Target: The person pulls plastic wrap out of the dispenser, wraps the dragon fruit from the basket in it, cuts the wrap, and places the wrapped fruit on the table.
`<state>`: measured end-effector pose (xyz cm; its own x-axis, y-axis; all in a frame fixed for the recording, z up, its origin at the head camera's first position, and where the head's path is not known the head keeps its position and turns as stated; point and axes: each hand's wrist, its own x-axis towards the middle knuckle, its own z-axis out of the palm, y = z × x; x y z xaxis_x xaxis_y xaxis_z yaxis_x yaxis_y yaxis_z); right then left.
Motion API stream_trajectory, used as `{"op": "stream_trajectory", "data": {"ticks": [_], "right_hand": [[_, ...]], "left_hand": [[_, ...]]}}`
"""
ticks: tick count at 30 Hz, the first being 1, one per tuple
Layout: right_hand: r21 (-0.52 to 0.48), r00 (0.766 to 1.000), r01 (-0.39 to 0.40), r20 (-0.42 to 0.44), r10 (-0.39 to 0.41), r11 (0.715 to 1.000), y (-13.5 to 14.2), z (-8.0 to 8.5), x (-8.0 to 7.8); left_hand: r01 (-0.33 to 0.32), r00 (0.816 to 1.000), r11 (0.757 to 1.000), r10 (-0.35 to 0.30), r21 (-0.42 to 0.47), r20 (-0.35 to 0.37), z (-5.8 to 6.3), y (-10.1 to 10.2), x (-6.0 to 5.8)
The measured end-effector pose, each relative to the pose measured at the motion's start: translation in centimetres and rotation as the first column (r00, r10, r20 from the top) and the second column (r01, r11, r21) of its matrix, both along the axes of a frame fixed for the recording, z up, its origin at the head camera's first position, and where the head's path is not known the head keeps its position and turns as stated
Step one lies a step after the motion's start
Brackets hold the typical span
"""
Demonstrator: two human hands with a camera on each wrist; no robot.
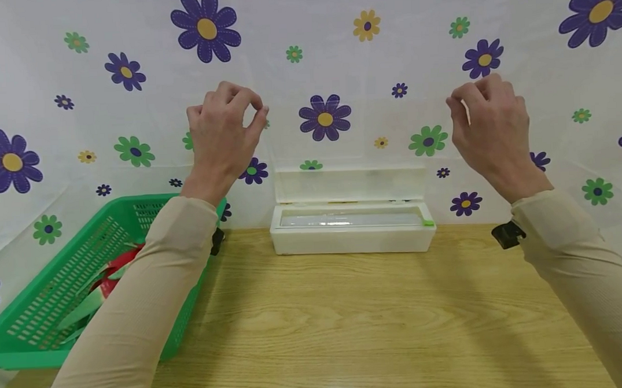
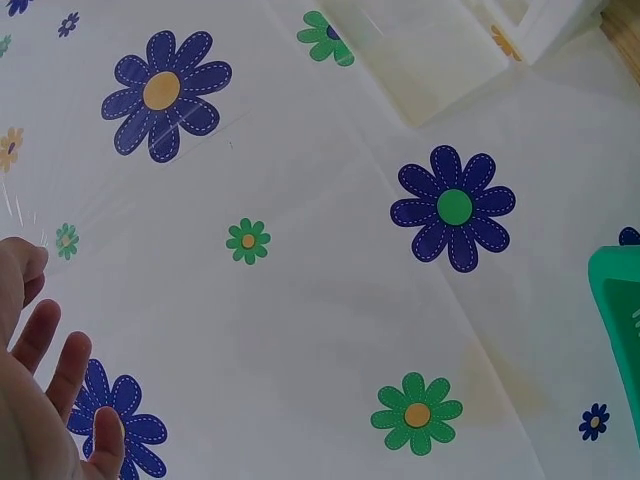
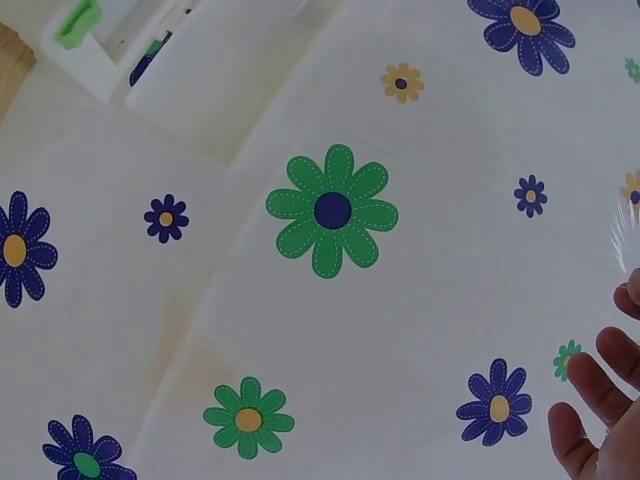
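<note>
Purple, green and yellow flowers (image 1: 325, 118) pattern the white cloth (image 1: 262, 22) that hangs behind the table (image 1: 316, 315), whose top is pale wood grain. Both of my arms reach forward in beige sleeves (image 1: 138, 305), raised well above the wood, with my hands set wide apart at about the same height.

With thumb and forefinger brought together, my left hand (image 1: 216, 128) pinches one side of a sheet of clear film (image 3: 625, 235). My right hand (image 1: 495, 119) pinches the other side the same way, its remaining fingers bent loosely. Fine creases fan out from the pinched spots — the wrist views show them best — and the film spans the gap between my hands, in front of the cloth. So clear is it that I cannot tell where its lower edge ends.

Below and between my hands, a long white box (image 1: 352, 241) sits at the far side of the table, near the cloth. Its lid (image 1: 349, 183) stands up at the back, and a shiny roll (image 1: 343, 220) lies lengthwise inside. A small green tab (image 1: 428, 223) shows at the right end of its front edge.

Left of the box is a green basket (image 1: 31, 359) with slotted walls, partly hidden by my left sleeve. Red and green things (image 1: 123, 260) lie in it — too covered to name. Near each wrist a small black piece (image 1: 508, 234) sticks out from under the cuff.
</note>
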<state>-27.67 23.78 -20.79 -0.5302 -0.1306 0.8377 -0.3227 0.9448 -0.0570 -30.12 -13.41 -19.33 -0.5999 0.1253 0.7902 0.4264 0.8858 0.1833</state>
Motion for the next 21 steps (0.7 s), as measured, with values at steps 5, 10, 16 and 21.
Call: {"op": "stream_trajectory", "data": {"ticks": [5, 10, 16, 21], "right_hand": [[0.007, 1.0, 0.003, -0.009, -0.003, 1.0, 0.08, 0.08, 0.03], [0.004, 1.0, 0.008, -0.007, -0.008, 1.0, 0.04, 0.26, 0.05], [0.003, 1.0, 0.009, -0.007, -0.009, 1.0, -0.01, 0.51, 0.15], [-0.008, 1.0, 0.003, -0.01, -0.004, 1.0, -0.14, 0.61, 0.23]], "left_hand": [[-0.002, 1.0, 1.0, 0.002, 0.005, -0.003, 0.12, 0.03, 0.12], [-0.001, 1.0, 1.0, 0.001, 0.013, -0.005, 0.27, -0.03, 0.13], [0.003, 1.0, 1.0, -0.003, 0.022, -0.005, 0.31, -0.27, 0.13], [0.003, 1.0, 0.999, -0.003, 0.032, -0.009, 0.33, -0.41, 0.28]]}}
